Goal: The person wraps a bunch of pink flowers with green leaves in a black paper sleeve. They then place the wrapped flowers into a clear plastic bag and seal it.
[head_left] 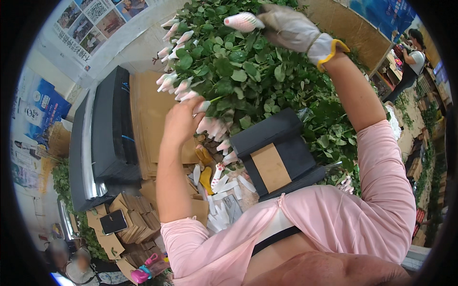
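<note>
A heap of leafy flower stems (253, 71) fills the top middle, many heads wrapped in pale pink-white foam net sleeves (167, 82). My left hand (186, 119), bare, has its fingers closed on a sleeved flower head (202, 107) with a green stem, at the heap's left side. My right hand (298, 35), in a grey-white glove with yellow cuff, is closed on another sleeved flower head (241, 21) at the top; its fingertips are partly hidden.
Black sheets (274, 126) with a cardboard piece lie below the heap. Yellow gloves (206, 178), white strips, cardboard stacks (133, 219), a phone (113, 221) and a bottle (148, 267) are nearer. Dark panels (107, 128) stand left. A co-worker (410, 66) is at right; other people are lower left.
</note>
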{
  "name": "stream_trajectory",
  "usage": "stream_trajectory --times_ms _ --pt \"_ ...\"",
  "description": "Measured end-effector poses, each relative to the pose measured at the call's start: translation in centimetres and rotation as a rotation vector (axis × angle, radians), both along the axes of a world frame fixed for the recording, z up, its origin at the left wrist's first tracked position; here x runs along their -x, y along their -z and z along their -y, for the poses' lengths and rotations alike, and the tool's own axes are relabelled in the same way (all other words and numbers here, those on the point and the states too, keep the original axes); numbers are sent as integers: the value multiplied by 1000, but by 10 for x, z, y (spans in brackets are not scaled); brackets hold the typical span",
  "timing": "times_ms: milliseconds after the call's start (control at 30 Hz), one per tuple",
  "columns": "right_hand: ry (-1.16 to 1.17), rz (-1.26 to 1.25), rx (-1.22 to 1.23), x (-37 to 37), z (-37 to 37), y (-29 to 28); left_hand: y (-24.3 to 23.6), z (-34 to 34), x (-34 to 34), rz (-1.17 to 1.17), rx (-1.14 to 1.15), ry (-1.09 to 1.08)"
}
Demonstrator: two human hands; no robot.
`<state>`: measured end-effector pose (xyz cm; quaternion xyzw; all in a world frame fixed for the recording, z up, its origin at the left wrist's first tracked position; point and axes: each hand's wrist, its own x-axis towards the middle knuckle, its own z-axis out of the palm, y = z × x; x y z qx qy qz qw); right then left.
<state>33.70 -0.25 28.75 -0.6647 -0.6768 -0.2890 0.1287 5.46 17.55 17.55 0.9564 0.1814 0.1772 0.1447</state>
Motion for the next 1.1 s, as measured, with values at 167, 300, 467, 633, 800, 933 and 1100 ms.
stream_trajectory --times_ms 167,300,467,633,800,933,1100 --pt "-146 -695 3 16 -6 12 19 -8 5 36 138 -7" --pt "-182 -434 -239 1 -6 16 71 -4 15 -52 446 -127" --pt "-329 -639 -44 43 18 -24 92 -4 20 96 523 -111" --pt "-252 -345 57 67 0 16 72 -10 19 60 265 -74" --pt "-139 -296 157 56 6 41 99 -33 29 175 502 -344" --pt "-195 -226 105 61 8 37 107 -38 16 212 543 -380" --pt "-224 -208 106 75 2 30 109 -33 -14 -187 353 -9"
